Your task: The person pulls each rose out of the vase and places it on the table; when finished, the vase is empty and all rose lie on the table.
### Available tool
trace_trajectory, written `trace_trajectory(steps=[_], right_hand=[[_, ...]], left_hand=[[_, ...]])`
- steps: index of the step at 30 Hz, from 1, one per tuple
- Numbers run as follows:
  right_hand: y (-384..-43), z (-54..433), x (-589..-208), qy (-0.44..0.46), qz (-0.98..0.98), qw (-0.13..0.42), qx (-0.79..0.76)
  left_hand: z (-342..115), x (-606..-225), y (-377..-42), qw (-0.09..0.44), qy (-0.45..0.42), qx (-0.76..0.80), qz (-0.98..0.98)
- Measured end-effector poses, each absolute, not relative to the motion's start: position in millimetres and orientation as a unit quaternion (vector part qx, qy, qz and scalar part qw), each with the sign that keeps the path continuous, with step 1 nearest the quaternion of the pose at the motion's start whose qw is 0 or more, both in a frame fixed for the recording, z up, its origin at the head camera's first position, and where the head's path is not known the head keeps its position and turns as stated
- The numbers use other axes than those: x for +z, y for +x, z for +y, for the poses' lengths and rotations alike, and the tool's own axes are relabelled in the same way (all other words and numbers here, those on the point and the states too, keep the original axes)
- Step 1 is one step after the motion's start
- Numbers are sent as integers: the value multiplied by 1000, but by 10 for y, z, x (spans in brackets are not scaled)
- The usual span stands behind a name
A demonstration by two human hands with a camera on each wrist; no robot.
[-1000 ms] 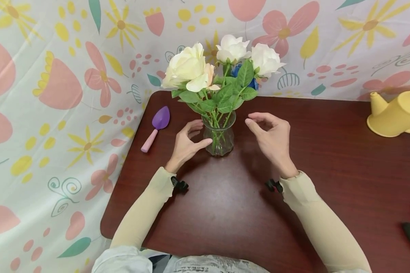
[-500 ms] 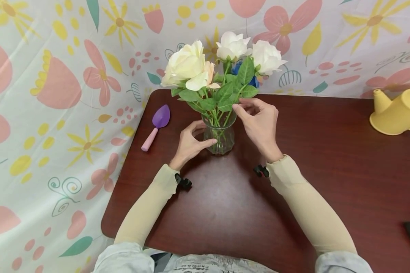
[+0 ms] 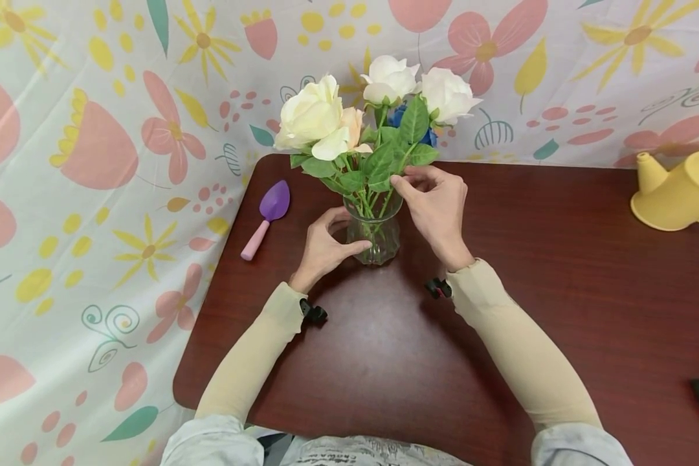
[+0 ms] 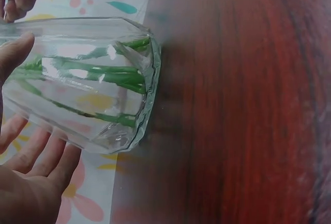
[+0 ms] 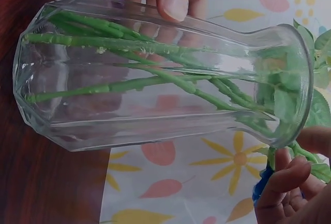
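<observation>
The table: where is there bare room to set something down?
Widest: between the right hand and the yellow watering can. Another patch lies before the glass vase, between the sleeves. Crowded: left of the vase, with the left hand and purple trowel there.

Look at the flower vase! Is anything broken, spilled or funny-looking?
Nothing stands out. The glass vase stands upright, with no crack that I can see. The stems lean and cross inside it, which is ordinary, and no spill shows on the table.

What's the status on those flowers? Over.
Left grip around glass vase; vase upright, flowers in it. Right grip apparently pinching a stem. Trowel and watering can aside, seemingly not in the way.
</observation>
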State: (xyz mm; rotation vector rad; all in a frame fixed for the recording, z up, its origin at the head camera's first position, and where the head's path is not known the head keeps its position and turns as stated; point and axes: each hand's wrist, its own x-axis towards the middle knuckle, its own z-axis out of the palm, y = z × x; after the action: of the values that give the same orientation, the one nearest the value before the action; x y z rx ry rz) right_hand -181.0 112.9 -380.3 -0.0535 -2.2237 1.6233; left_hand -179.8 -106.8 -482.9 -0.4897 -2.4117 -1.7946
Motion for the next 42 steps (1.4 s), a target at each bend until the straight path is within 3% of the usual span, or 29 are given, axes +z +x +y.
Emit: trace_trajectory(steps=[8, 31, 42], right_hand=[[-1874, 1096, -3810, -35, -785, 176, 593], [-1830, 1103, -3737, -35, -724, 166, 669], [-1799, 1134, -3645, -24, -676, 192, 711]], left_hand=[[-1015, -4822, -1780, 85, -168, -541, -820], [-938, -4869, -1744, 86, -134, -542, -825], [-934, -4877, -1751, 96, -132, -539, -827]])
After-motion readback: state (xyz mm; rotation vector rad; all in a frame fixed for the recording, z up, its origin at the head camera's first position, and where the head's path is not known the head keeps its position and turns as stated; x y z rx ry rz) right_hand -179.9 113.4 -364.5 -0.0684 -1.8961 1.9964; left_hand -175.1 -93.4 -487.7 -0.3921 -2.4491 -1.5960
